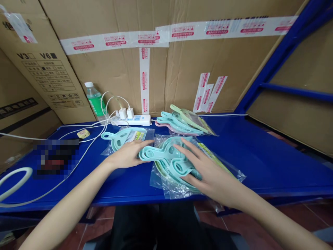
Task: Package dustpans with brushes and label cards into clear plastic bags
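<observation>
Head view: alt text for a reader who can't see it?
A person's left hand is at the handles and right hand spreads over a pile of bagged, mostly pale-blue dustpans on a blue table. Behind: more dustpans, a power strip, a bottle.

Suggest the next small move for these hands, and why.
Probably straighten the dustpan stack: one handle points left, while another loop sits out of line, nearer the person. The left hand is at that handle; the right hand spreads over the stack.

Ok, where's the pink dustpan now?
In the head view, the pink dustpan lies mid-frame at the back of the blue table, lowest in its stack, just right of the white power strip.
</observation>
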The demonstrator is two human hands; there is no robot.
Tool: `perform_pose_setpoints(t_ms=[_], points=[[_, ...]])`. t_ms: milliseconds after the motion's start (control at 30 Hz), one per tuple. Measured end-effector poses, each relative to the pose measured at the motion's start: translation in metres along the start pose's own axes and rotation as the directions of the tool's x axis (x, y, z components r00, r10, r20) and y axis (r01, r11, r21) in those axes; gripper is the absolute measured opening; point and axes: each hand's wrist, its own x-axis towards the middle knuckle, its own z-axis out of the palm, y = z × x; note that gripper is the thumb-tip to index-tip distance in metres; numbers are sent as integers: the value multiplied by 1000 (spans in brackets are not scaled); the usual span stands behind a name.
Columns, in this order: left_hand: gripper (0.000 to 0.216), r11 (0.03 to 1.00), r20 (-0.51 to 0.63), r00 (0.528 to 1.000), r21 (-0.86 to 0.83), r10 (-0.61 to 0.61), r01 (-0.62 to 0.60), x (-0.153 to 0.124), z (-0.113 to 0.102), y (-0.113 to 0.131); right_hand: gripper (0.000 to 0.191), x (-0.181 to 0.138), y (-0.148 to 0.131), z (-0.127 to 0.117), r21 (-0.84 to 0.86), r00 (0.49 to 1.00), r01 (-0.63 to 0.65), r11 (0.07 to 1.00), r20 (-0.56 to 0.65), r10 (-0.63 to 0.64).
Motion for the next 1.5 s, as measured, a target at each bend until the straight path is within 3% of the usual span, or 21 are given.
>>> perform_pose_setpoints(t_ms=[133,400,833,1100,1300,1500], points=[[63,996,-38,995,23,91,-90,7,4,3,67,-3,4,-3,-1,1000,-14,1000,5,14],[66,981,70,979,-34,192,-190,28,11,8,62,-11,25,-8,-33,1000,13,999,-26,-14],[48,957,47,959,-97,278,-273,89,40,55,57,-33,85,-39,-93,997,-51,994,-67,45],[40,969,15,972,-76,235,-234,126,57,77,67,-24,89,-57,-156,946,-307,939,-159,283],[34,979,6,979,-39,203,-202,148,61,92,60,-24,100,-67,-108,942,-294,950,-200,269],[38,977,38,976,11,214,-214,157,61,99,71,-32,111,-77,-62,951,-280,958,-157,268]])
